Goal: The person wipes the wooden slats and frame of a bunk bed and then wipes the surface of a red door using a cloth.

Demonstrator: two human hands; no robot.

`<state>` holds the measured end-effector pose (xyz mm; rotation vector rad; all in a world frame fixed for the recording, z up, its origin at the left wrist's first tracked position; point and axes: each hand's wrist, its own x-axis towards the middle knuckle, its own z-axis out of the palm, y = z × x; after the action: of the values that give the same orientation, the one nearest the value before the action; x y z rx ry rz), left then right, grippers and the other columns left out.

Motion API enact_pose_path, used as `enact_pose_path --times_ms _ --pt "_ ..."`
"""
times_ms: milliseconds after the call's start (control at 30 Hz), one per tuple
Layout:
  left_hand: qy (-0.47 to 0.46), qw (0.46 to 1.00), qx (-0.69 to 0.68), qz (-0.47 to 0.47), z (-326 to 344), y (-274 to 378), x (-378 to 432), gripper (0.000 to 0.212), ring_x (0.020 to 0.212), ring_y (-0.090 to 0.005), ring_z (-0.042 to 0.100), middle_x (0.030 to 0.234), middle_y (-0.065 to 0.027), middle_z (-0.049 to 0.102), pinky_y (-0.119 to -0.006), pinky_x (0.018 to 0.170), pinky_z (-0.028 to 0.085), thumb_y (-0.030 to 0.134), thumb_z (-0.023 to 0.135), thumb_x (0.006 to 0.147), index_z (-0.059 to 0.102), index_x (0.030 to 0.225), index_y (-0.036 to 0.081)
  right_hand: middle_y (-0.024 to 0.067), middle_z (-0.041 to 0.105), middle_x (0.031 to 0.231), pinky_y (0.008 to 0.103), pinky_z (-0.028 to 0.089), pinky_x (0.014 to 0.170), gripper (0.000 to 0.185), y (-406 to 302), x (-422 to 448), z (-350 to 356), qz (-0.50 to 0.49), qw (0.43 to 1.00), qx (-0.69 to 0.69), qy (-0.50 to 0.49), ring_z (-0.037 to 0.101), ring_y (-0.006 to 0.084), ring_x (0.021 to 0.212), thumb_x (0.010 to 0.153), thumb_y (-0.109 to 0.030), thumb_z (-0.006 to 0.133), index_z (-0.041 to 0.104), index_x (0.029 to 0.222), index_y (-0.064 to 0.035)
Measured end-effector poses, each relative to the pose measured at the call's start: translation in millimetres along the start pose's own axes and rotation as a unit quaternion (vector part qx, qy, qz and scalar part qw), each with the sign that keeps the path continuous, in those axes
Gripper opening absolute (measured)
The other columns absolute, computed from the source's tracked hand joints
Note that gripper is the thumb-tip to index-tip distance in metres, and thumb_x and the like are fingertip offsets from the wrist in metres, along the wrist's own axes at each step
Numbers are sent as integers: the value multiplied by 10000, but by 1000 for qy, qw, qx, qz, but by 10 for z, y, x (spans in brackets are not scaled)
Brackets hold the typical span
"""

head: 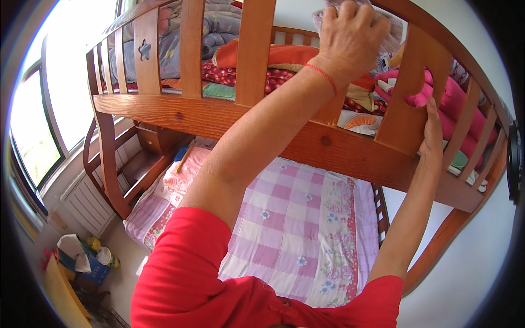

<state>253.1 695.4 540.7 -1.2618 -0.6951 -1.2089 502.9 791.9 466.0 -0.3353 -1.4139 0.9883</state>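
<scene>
At the upper right, my left hand (352,37), with a red cord at its wrist, is closed on a crumpled purple-grey fluffy cloth (391,35) at the top rail of a wooden bunk bed's guard rail (256,49). My right hand (431,131) rests against a wide guard-rail panel (406,119) with a curved cutout. Its thumb side shows, but the other fingers are hidden, so its grip cannot be told. Behind the slats lie an orange-red cloth (287,55), red patterned bedding (221,74), a bright pink blanket (459,119) and folded grey-blue quilts (168,57).
Below the upper bunk's thick side board (205,119) is a lower bed with a purple checked sheet (279,221). A blue-headed brush (183,158) lies on its pink bedding. At the left are windows, a white radiator (88,203) and bags (96,268) on the floor.
</scene>
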Motion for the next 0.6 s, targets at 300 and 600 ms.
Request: enact_pose_path --times_ms 300,600 --pt "-63 996 -34 43 -374 285 -795 246 938 -207 489 953 8 530 -381 700 370 160 627 682 599 925 180 165 601 1163 366 522 882 663 -43 -24 -42 11 999 -33 23 621 232 1035 855 -496 622 476 1259 8" --pt "-196 969 -145 -40 -842 502 -1325 389 1006 -203 501 1027 8 564 -378 751 385 102 663 605 616 985 170 146 591 1172 356 490 888 634 -29 -43 41 2 999 -15 28 600 214 1043 861 -499 621 501 1225 6"
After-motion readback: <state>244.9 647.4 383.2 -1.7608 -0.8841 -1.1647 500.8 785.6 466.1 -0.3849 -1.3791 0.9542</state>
